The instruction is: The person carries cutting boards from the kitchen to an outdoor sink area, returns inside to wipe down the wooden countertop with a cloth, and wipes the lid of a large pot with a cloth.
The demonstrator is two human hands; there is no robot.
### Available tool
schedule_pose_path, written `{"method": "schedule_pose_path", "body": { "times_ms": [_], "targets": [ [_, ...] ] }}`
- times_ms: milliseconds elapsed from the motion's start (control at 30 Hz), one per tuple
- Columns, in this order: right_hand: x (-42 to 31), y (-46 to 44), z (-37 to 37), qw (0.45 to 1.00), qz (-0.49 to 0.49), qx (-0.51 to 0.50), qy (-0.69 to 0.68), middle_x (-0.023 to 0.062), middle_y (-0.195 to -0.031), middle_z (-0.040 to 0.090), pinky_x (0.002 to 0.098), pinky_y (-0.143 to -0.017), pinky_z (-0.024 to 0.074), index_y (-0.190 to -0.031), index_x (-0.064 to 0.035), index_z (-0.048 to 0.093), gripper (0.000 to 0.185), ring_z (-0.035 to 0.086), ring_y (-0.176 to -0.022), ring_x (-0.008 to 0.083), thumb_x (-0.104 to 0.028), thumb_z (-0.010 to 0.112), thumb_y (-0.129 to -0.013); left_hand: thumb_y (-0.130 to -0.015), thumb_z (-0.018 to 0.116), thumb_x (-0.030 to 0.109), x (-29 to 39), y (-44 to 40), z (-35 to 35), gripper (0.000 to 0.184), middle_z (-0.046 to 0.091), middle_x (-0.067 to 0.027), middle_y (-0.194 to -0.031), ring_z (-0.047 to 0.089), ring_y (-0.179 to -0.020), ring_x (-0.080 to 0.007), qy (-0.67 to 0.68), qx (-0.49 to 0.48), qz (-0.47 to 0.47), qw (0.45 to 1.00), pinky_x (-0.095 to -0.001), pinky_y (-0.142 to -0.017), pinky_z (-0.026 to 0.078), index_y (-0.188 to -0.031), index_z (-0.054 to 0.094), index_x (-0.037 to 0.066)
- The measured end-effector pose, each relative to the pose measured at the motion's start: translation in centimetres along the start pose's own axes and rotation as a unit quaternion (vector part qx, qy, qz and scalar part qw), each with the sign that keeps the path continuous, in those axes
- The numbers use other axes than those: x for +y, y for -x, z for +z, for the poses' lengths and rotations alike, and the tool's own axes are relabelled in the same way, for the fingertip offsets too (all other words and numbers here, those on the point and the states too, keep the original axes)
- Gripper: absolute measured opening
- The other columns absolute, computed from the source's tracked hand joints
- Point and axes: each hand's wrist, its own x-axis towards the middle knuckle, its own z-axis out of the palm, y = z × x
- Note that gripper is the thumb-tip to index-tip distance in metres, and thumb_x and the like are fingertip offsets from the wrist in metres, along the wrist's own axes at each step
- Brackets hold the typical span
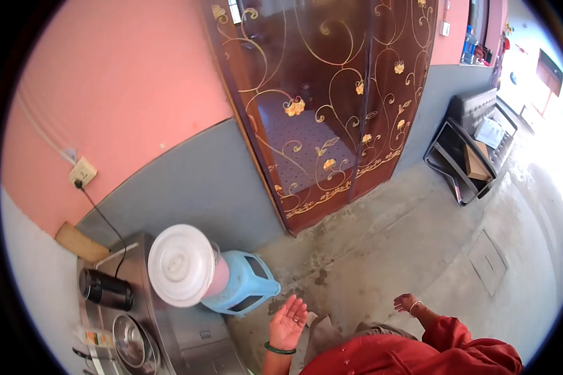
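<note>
My left hand [288, 322] is held out palm up with its fingers stretched, and nothing lies in it. It wears a ring and a dark green bangle. Nearest to it is a light blue plastic stool [249, 282], a short way off. A pink bucket [219, 278] with a white lid [180, 265] stands at the stool's left side. My right hand [404, 303], a pale bangle at the wrist, hangs over the floor near my body. Its small fingers look extended, and I see nothing in them.
A steel counter [194, 334] at the lower left holds a black kettle [106, 290] and a metal bowl [129, 340]. A brown floral door [322, 94] stands ahead. Tilted black seats [475, 140] are at the right. The concrete floor [388, 250] has damp patches.
</note>
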Motion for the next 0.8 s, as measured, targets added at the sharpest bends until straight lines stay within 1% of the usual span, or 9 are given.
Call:
{"method": "schedule_pose_path", "body": {
  "times_ms": [100,267,333,400,467,533,600,733,800],
  "targets": [
    [-5.1,1.5,2.3,0.991,-0.051,-0.003,-0.124,0.0137,-0.091,0.062,0.0313,-0.064,0.0513,-0.1,0.0027,0.056,0.025,0.062,-0.076,0.0232,-0.014,0.049,-0.082,-0.087,0.041,0.021,3.2,-4.2,1.1,0.037,0.052,-0.0087,-0.114,0.051,-0.101,-0.0206,-0.079,0.0,0.016,0.997,-0.0348,-0.086,0.043,-0.121,0.043,0.007],
    [-6.3,0.2,3.0,0.994,-0.031,0.004,-0.104,0.0142,-0.094,0.061,0.035,-0.068,0.0525,-0.101,0.0037,0.055,0.026,0.062,-0.079,0.0251,-0.013,0.052,-0.081,-0.086,0.041,0.019,6.2,-11.3,8.0,0.042,0.046,-0.0088,-0.119,0.046,-0.106,-0.02,-0.195,-0.043,0.058,0.978,-0.0361,-0.088,0.04,-0.126,0.037,0.008],
    [-5.5,-1.4,1.4,0.989,0.016,-0.011,-0.149,0.0155,-0.097,0.06,0.0382,-0.069,0.0522,-0.104,0.0039,0.053,0.029,0.061,-0.081,0.0284,-0.015,0.05,-0.082,-0.086,0.041,0.018,6.4,-14.2,11.2,0.043,0.045,-0.0087,-0.121,0.044,-0.108,-0.0198,-0.26,-0.077,0.091,0.958,-0.0353,-0.09,0.038,-0.128,0.036,0.008],
    [-4.1,-3.3,-1.2,0.974,0.038,-0.014,-0.225,0.0155,-0.092,0.061,0.0355,-0.063,0.0519,-0.1,0.0039,0.056,0.027,0.062,-0.077,0.0271,-0.014,0.052,-0.08,-0.086,0.041,0.017,6.1,-17.1,14.2,0.045,0.044,-0.0087,-0.123,0.044,-0.109,-0.0198,-0.28,-0.091,0.083,0.952,-0.0342,-0.091,0.037,-0.129,0.034,0.007],
    [-1.7,-7.1,-4.0,0.914,0.119,-0.076,-0.381,0.0172,-0.092,0.06,0.0378,-0.062,0.0517,-0.099,0.0049,0.055,0.027,0.061,-0.078,0.0302,-0.012,0.052,-0.079,-0.086,0.041,0.017,5.2,-20.3,16.9,0.045,0.043,-0.0094,-0.124,0.043,-0.11,-0.0199,-0.315,-0.117,0.074,0.939,-0.0336,-0.091,0.037,-0.129,0.034,0.005],
    [-2.0,-9.0,-5.5,0.92,0.131,-0.043,-0.368,0.0183,-0.088,0.061,0.0395,-0.059,0.0516,-0.096,0.0054,0.056,0.024,0.061,-0.075,0.0323,-0.012,0.051,-0.079,-0.086,0.04,0.016,4.1,-23.6,19.6,0.044,0.043,-0.0099,-0.124,0.043,-0.11,-0.0197,-0.331,-0.131,0.058,0.933,-0.0334,-0.091,0.037,-0.128,0.034,0.005],
    [-4.6,-10.2,-7.1,0.954,0.131,0.043,-0.268,0.0184,-0.083,0.061,0.0401,-0.055,0.0514,-0.092,0.0052,0.057,0.023,0.062,-0.069,0.0328,-0.013,0.05,-0.08,-0.086,0.04,0.015,2.7,-27.3,23.2,0.044,0.043,-0.0103,-0.124,0.043,-0.111,-0.0194,-0.341,-0.147,0.052,0.927,-0.0331,-0.091,0.036,-0.128,0.034,0.004],
    [-7.7,-14.0,-11.3,0.965,0.091,0.034,-0.245,0.0161,-0.081,0.062,0.0379,-0.054,0.0518,-0.09,0.0039,0.059,0.021,0.062,-0.067,0.0297,-0.013,0.051,-0.081,-0.087,0.041,0.014,-0.1,-33.5,30.1,0.043,0.042,-0.0103,-0.125,0.042,-0.112,-0.0182,-0.393,-0.159,0.057,0.904,-0.032,-0.092,0.036,-0.128,0.035,0.004],
    [-12.0,-14.7,-13.2,0.976,0.073,0.044,-0.201,0.015,-0.081,0.062,0.0364,-0.057,0.0522,-0.09,0.0037,0.059,0.021,0.062,-0.069,0.0281,-0.013,0.05,-0.081,-0.088,0.04,0.014,-1.2,-37.1,33.6,0.04,0.042,-0.008,-0.126,0.039,-0.115,-0.0176,-0.421,-0.166,0.05,0.89,-0.0309,-0.092,0.035,-0.127,0.038,0.006]
  ]
}}
